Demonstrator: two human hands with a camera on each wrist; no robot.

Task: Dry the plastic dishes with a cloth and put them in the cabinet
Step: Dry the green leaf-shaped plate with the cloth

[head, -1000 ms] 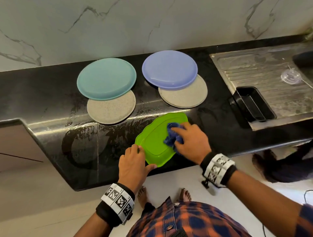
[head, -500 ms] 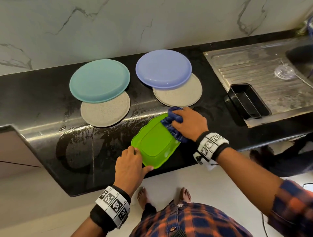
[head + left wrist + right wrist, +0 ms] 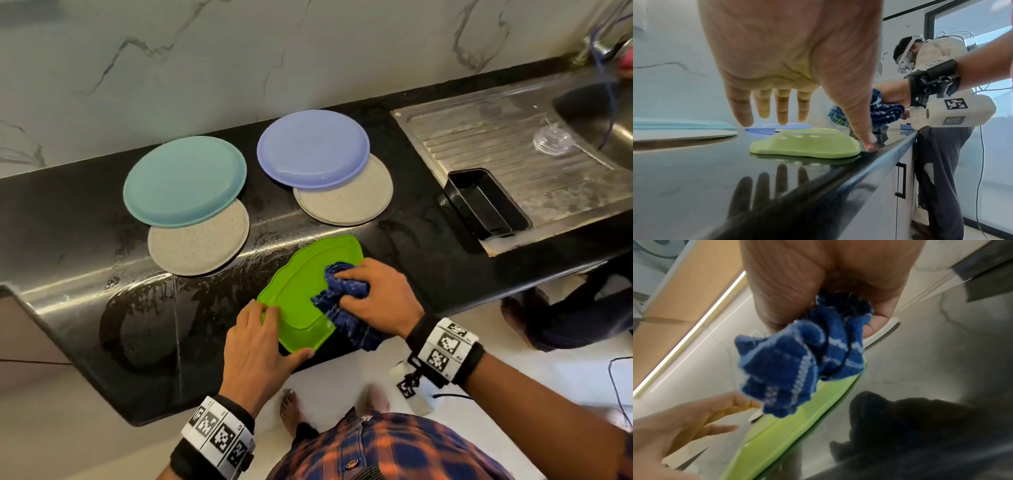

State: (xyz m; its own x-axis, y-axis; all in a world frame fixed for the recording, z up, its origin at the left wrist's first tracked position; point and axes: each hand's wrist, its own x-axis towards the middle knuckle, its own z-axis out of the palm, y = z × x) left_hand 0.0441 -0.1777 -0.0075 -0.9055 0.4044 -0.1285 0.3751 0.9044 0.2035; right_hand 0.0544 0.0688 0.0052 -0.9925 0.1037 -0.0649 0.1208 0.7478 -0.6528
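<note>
A green scalloped plastic tray (image 3: 298, 284) lies near the front edge of the black counter (image 3: 85, 240). My left hand (image 3: 279, 325) presses on its near left rim with straight fingers, the thumb along the near edge. My right hand (image 3: 359, 291) grips a bunched dark blue cloth (image 3: 349, 325) on the tray's right side; a tail of cloth hangs over the near right rim. In the left wrist view the tray (image 3: 805, 144) sits under my fingers (image 3: 783, 107). The right wrist view has the cloth (image 3: 797, 356) on the tray (image 3: 797, 426).
Behind the tray, a teal plate (image 3: 185, 181) overlaps a beige one (image 3: 198, 240), and a purple plate (image 3: 313, 149) overlaps another beige one (image 3: 349, 198). A black rectangular container (image 3: 486, 202) and a clear lid (image 3: 551, 140) sit on the steel drainboard (image 3: 496, 113) at right. The counter is wet.
My right hand has drawn the cloth from the tray's far right corner back to its near right side. The left hand has stayed on the near left rim.
</note>
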